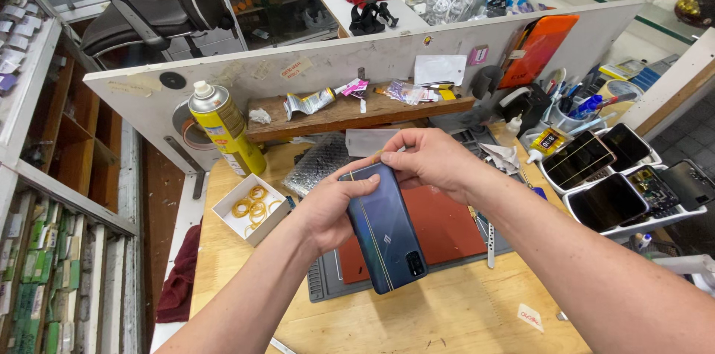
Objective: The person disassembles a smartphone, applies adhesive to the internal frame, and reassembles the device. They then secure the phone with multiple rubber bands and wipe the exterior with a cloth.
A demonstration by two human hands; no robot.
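Both hands hold a blue phone (386, 231) back-up above the red mat (447, 227) on the table (462, 317): left hand (328, 209) clasps its side, right hand (432, 160) pinches its top edge.

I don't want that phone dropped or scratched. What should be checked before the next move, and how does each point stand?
1. Left hand grips the blue phone: ok.
2. Right hand pinches its top edge: ok.
3. Phone hangs above the red mat: ok.
4. Back cover seated all round: cannot tell.
5. Yellow spray can stands apart from the hands: ok.
6. Screen side undamaged: cannot tell, faces away.
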